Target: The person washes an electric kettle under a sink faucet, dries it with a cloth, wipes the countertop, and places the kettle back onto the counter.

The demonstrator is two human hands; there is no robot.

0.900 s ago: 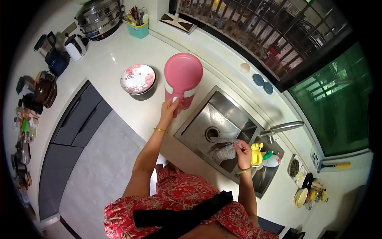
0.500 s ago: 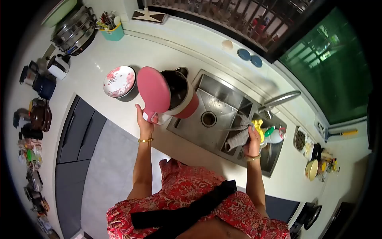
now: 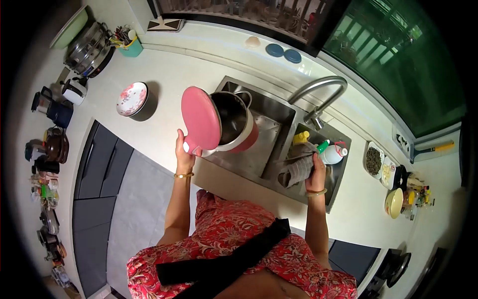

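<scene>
My left hand is closed at the hinge end of a pink pot, under its raised pink lid. The pot's dark inside faces up, and it overlaps the left part of the sink. Whether its base rests on anything is hidden. My right hand grips a grey rag, which hangs over the sink's smaller right basin. Just beyond that hand, a white bottle with a red top, a green-capped item and a yellow bottle stand in this basin.
A curved faucet rises behind the sink. On the counter to the left is a dark bowl topped by a floral plate. A steamer stands at the far left, and small dishes and a yellow bowl at the right.
The rag has moved left and down, away from the yellow bottle, with my right hand still gripping it. My left hand and the pot have shifted slightly. The view has turned, so the faucet shows more fully.
</scene>
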